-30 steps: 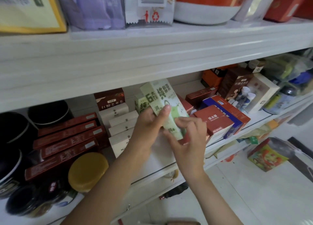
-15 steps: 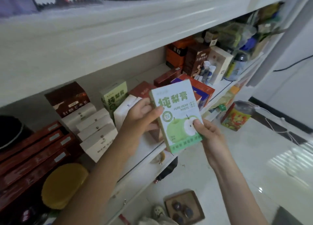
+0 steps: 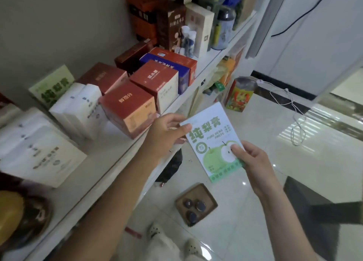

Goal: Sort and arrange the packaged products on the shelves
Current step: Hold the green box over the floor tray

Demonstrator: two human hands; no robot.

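I hold a white and green pear paste box (image 3: 211, 135) out in front of the shelf (image 3: 110, 152), above the floor. My left hand (image 3: 167, 131) grips its upper left edge and my right hand (image 3: 253, 162) grips its lower right corner, thumb on the printed pear. A second green pear paste box (image 3: 52, 85) stands at the back of the shelf. Red boxes (image 3: 129, 107) and white boxes (image 3: 78, 107) lie in rows on the shelf to the left of my hands.
Tall brown, orange and cream boxes (image 3: 172, 22) and a jar (image 3: 225, 28) stand at the shelf's far end. On the tiled floor lie a small cardboard tray with dark round items (image 3: 196, 203), a colourful packet (image 3: 239, 93) and a white cable (image 3: 296, 123). A yellow lid (image 3: 9, 217) sits lower left.
Both hands have drawn the pear paste box away from the shelf and lower, out over the floor. The view has tilted down and right.
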